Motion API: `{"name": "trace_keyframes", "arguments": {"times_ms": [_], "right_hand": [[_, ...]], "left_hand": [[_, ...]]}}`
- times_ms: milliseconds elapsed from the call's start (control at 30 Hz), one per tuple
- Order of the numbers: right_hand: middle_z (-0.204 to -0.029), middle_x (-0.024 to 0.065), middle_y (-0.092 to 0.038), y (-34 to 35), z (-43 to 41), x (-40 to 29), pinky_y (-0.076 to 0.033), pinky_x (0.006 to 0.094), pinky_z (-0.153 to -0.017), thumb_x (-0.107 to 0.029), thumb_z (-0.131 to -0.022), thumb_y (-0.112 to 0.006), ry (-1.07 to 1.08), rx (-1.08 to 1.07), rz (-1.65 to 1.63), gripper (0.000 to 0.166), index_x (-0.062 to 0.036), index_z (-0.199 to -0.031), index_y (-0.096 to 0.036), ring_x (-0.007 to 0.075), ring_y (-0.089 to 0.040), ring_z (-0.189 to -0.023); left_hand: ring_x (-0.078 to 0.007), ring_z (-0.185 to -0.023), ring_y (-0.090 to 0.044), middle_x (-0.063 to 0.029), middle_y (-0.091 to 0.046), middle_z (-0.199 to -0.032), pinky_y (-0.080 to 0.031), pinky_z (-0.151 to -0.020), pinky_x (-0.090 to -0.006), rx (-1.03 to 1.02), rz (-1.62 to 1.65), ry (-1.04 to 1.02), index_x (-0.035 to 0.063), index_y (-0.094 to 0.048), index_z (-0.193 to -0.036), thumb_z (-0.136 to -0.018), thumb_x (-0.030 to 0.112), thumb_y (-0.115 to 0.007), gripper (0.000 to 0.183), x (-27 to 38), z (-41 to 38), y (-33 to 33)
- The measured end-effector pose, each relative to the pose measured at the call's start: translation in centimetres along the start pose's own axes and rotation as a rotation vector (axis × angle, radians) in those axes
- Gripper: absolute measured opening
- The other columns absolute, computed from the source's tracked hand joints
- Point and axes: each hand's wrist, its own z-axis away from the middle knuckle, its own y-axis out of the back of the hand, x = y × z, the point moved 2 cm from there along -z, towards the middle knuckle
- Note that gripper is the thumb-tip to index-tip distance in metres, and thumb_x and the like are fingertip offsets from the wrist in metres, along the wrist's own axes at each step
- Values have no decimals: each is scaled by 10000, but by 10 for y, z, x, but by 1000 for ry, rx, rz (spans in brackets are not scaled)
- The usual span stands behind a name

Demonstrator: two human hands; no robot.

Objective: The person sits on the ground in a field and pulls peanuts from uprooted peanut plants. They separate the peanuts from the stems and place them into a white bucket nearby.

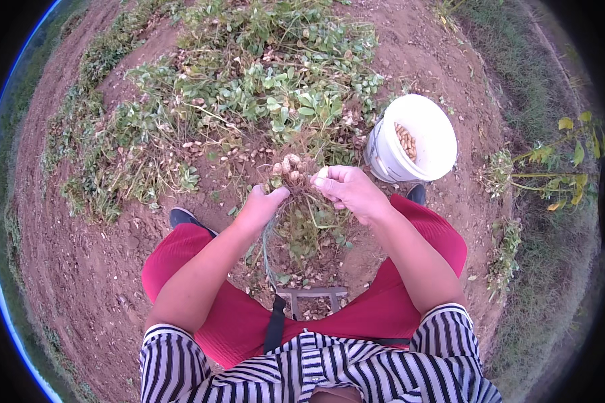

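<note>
My left hand grips an uprooted peanut plant near its roots, in front of my knees. A cluster of pale peanut pods hangs among the thin brown roots above my left thumb. Just right of that cluster, my right hand pinches a single peanut pod between thumb and forefinger. To the right of my right hand stands a white plastic bucket, tilted in the view, with shelled-looking tan peanut pods lying at its bottom.
A broad heap of pulled peanut plants covers the soil ahead. Loose peanut pods lie along its near edge. Beneath me is a low stool frame; a dark strap hangs beside it. Yellowing weeds and grass border the right side.
</note>
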Motion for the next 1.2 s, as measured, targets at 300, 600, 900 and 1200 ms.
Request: {"name": "trace_keyframes", "arguments": {"times_ms": [300,600,900,1200], "right_hand": [[-672,-85,-432,-11,10,-1,-284,185,-513,-222,-897,-531,325,132,170,195,-39,-879,-595,13,-325,-576],[-807,-19,-548,37,23,-44,-369,173,-593,-197,-894,-531,470,487,54,226,-14,-1023,-567,25,-451,-658],[-1283,288,-401,63,20,-26,-297,375,-1021,-467,-822,-564,275,387,828,751,85,-1279,-340,347,-383,-1228],[-1219,271,-455,11,4,19,-342,381,-978,-533,-765,-595,166,-164,933,767,64,-1216,-431,338,-436,-1160]], "left_hand": [[-170,-971,-536,-121,-548,-1097,-396,-898,-312,15,31,-2,-87,-405,-1189,-796,178,-591,509,-26,-20,2],[-165,-999,-521,-106,-555,-1091,-381,-912,-310,-53,49,-22,-72,-410,-1203,-785,159,-585,508,-14,-9,-1],[-152,-930,-532,-79,-589,-965,-393,-874,-302,-58,1,-29,-43,-471,-1135,-714,232,-618,524,-22,-26,23],[-175,-859,-595,-81,-615,-950,-467,-801,-316,-115,337,-95,13,-529,-1040,-689,81,-574,360,-3,-14,21]]}}
